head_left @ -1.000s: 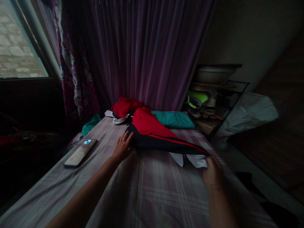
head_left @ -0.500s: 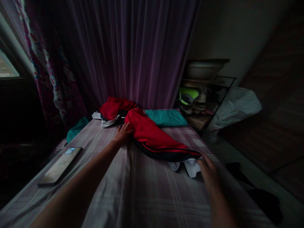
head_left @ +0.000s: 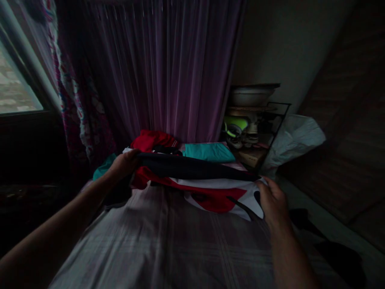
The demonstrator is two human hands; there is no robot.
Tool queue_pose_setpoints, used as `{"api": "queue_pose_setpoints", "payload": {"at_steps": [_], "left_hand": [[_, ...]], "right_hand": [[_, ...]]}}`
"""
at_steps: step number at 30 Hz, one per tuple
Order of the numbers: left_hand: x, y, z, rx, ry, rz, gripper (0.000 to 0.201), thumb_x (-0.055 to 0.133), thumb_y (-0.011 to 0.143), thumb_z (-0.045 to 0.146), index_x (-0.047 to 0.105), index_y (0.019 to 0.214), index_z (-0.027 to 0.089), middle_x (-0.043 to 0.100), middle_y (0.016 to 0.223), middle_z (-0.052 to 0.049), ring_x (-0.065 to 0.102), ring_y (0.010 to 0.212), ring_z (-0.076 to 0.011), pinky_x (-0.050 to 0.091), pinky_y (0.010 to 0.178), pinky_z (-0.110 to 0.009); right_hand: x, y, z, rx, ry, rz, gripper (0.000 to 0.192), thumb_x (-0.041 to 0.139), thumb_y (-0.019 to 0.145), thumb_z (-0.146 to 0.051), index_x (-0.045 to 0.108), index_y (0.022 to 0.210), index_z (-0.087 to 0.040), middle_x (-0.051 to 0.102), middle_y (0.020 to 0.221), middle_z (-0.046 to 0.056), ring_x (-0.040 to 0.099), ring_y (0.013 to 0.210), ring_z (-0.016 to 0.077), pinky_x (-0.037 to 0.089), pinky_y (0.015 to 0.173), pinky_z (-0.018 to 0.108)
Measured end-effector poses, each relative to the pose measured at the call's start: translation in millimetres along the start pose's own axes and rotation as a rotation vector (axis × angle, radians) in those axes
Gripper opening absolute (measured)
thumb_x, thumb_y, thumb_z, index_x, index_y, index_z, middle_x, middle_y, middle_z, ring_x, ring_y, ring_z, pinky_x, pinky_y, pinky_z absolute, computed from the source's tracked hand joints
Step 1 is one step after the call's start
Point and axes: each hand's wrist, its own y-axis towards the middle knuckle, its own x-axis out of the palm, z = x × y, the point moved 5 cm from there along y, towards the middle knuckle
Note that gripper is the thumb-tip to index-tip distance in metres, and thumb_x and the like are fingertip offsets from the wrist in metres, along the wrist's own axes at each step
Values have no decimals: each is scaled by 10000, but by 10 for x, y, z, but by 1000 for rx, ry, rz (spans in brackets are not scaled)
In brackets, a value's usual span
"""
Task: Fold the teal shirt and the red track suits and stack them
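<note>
We find no readable text, label, brand, number or sign anywhere. The red, black and white garment (head_left: 207,188) at the centre of the frame shows only colour blocks, and the cluttered shelf (head_left: 252,120) at the upper right is too dark and blurred for us to read anything.

Red-black-white garment (head_left: 198,182), earlier flat on bed (head_left: 168,249) beside teal pillow (head_left: 206,151), now lifted off bed, stretched between both hands, dark side up, white and red hanging below. Left hand (head_left: 123,165), formerly flat on bed, now closed on garment's far end. Right hand (head_left: 272,202) raised, gripping near end. Phone no longer visible on bed.
</note>
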Motion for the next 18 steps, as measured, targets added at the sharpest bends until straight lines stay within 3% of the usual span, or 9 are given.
{"api": "queue_pose_setpoints", "payload": {"at_steps": [4, 6, 8, 11, 14, 16, 18], "left_hand": [[-731, 81, 311, 14, 201, 28, 380, 477, 849, 386, 662, 1105, 175, 717, 868, -22, 629, 778, -183, 489, 698, -252], [-925, 216, 473, 17, 308, 61, 395, 464, 886, 403, 648, 1154, 179, 708, 927, -20, 639, 859, -189, 482, 789, -266], [-959, 457, 609, 25, 359, 90, 411, 448, 919, 437, 642, 1175, 181, 693, 969, -24, 639, 965, -212, 459, 890, -301], [-757, 1002, 790, 78, 385, 123, 414, 424, 960, 450, 637, 1189, 179, 685, 1050, -51, 605, 1100, -263, 416, 991, -397], [-349, 1529, 958, 182, 454, 140, 419, 449, 969, 404, 599, 1286, 175, 637, 1247, -115, 539, 1225, -314, 373, 1046, -478], [-16, 1684, 973, 210, 484, 140, 523, 513, 936, 360, 489, 1425, 177, 543, 1405, -155, 473, 1314, -337, 335, 1086, -508], [348, 1604, 854, 213, 474, 88, 625, 547, 902, 314, 400, 1495, 184, 472, 1492, -161, 435, 1360, -337, 317, 1110, -515]], "right_hand": [[-143, -44, -638, -111, 25, -17, 362, 608, 663, -425, 710, 948, -228, 724, 936, 35, 650, 970, 274, 502, 818, 365], [-214, -1, -878, -145, 25, 5, 330, 619, 677, -397, 701, 958, -245, 721, 959, 43, 651, 975, 286, 510, 804, 381], [-211, 151, -1051, -194, 17, 49, 305, 628, 705, -385, 692, 981, -271, 722, 1011, 54, 649, 996, 302, 517, 811, 408], [67, 626, -1155, -245, -129, 63, 285, 600, 780, -389, 685, 1027, -276, 719, 1043, 73, 648, 1022, 309, 507, 861, 440], [560, 1221, -1020, -166, -355, -40, 309, 575, 802, -292, 690, 1071, -190, 717, 1078, 146, 649, 1037, 315, 486, 915, 459], [807, 1455, -873, -174, -428, -59, 385, 569, 779, -219, 672, 1146, -159, 708, 1138, 160, 651, 1057, 310, 480, 941, 470], [970, 1417, -728, -302, -448, -70, 410, 551, 789, -213, 664, 1181, -178, 712, 1155, 130, 664, 1044, 288, 497, 929, 457]]}}
